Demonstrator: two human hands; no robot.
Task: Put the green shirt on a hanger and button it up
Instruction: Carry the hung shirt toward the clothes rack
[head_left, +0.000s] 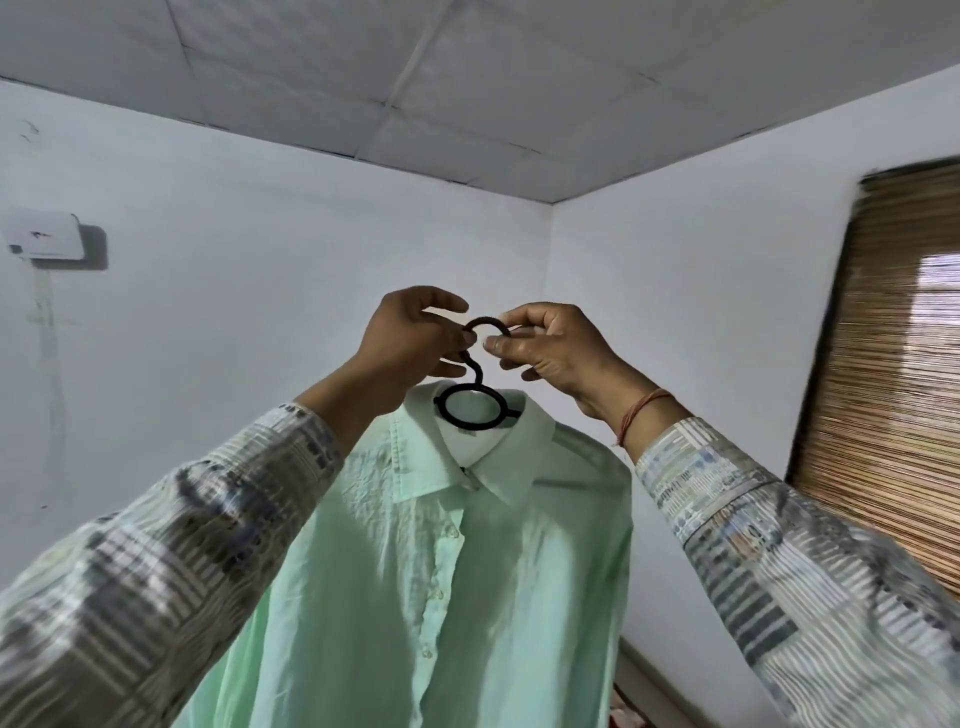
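Head view, looking up toward a white corner of the room: at far left a small white box (44, 236) is fixed to the wall (208, 312). A patterned left sleeve (171, 540) rises toward the middle, where the left hand (410, 338) pinches the near end of the black hanger (470, 405) hook between thumb and fingers, the index finger arched over the top. Below the hook, the hanger's round ring sits inside the collar of the green shirt (441, 597), which hangs from it at centre frame with its front facing the camera; the placket appears buttoned down its visible length, though the fabric folds make the top button hard to judge. The right hand (550, 345) grips the far end of the hook with fingertips pressed to thumb; a reddish thread (641, 413) circles that wrist above the right sleeve (779, 561). At far right hangs a bamboo blind (893, 364).
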